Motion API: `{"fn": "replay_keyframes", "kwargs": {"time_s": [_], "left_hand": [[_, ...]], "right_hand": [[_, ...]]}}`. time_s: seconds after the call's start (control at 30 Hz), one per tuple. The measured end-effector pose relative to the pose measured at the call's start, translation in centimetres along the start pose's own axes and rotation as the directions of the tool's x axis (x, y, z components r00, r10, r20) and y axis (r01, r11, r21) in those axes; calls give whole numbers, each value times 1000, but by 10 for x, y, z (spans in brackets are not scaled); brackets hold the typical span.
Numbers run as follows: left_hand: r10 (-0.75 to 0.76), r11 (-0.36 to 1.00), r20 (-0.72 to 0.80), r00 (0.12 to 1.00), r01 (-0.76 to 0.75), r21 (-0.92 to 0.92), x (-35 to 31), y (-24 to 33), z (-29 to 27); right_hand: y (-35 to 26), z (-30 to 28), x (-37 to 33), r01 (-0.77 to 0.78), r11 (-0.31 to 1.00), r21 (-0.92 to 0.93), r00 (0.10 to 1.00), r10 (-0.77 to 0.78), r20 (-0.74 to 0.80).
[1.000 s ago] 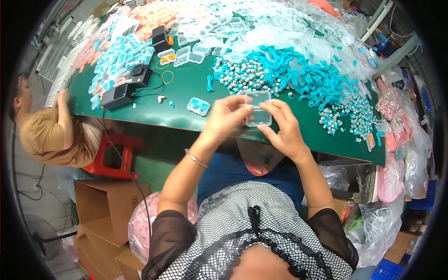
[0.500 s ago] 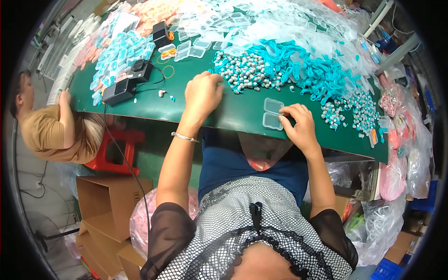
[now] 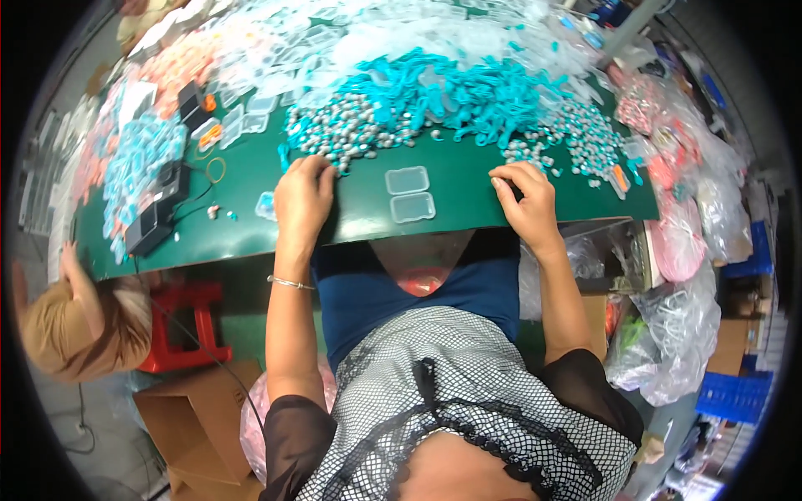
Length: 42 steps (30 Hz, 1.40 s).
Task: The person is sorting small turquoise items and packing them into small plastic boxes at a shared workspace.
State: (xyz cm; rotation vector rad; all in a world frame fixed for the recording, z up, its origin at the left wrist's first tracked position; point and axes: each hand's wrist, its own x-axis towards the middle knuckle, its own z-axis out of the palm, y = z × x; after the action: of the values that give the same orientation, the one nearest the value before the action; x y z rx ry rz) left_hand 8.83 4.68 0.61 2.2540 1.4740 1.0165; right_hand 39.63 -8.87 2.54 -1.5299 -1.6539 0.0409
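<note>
At the far left edge of the green bench (image 3: pixel 359 194), a co-worker's hand (image 3: pixel 70 257) rests near a heap of pale-blue cases (image 3: pixel 144 171). Right of these stand black boxes (image 3: pixel 150 230), with a clear case of orange cord (image 3: pixel 210 134) just beside the farther one. Next comes a small clear case with teal contents (image 3: pixel 265 205), partly hidden by the left hand (image 3: pixel 302 200). That hand's fingers (image 3: pixel 311 164) bend down at the near-left edge of the grey-and-teal capped pieces (image 3: pixel 344 125); whether they grip anything cannot be told. Between the two hands, an unfolded clear plastic case (image 3: pixel 413 207) lies flat on the bench, lid and base spread toward and away from the person, touching neither hand. Beyond it sprawl teal cords (image 3: pixel 447 98). The right hand (image 3: pixel 530 200) hovers or rests near the bench's front edge, its fingers half curled and released, the thumb slightly apart from the forefinger, nothing visible between them. Farther right lie more capped pieces (image 3: pixel 591 144) and an orange-and-white tool (image 3: pixel 619 179), then bulging plastic bags (image 3: pixel 678 238).
</note>
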Motion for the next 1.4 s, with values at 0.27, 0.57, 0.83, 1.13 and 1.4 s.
{"fn": "replay_keyframes", "kwargs": {"time_s": [0.27, 0.57, 0.83, 1.13, 1.4], "left_hand": [[-110, 994, 71, 991, 109, 27, 18, 15, 0], [49, 998, -119, 992, -42, 56, 14, -2, 9], [-189, 584, 257, 948, 319, -747, -14, 22, 5], [193, 959, -95, 977, -208, -190, -46, 42, 18], [128, 953, -79, 989, -145, -265, -49, 41, 17]], "right_hand": [[34, -24, 12, 13, 956, -294, 996, -39, -84], [30, -10, 14, 134, 837, -531, 990, -95, 101], [5, 15, 14, 178, 960, -215, 983, -162, 91], [-3, 36, 4, 146, 989, -27, 988, -144, 62], [-1, 34, 3, 49, 996, -73, 995, -42, 93]]}}
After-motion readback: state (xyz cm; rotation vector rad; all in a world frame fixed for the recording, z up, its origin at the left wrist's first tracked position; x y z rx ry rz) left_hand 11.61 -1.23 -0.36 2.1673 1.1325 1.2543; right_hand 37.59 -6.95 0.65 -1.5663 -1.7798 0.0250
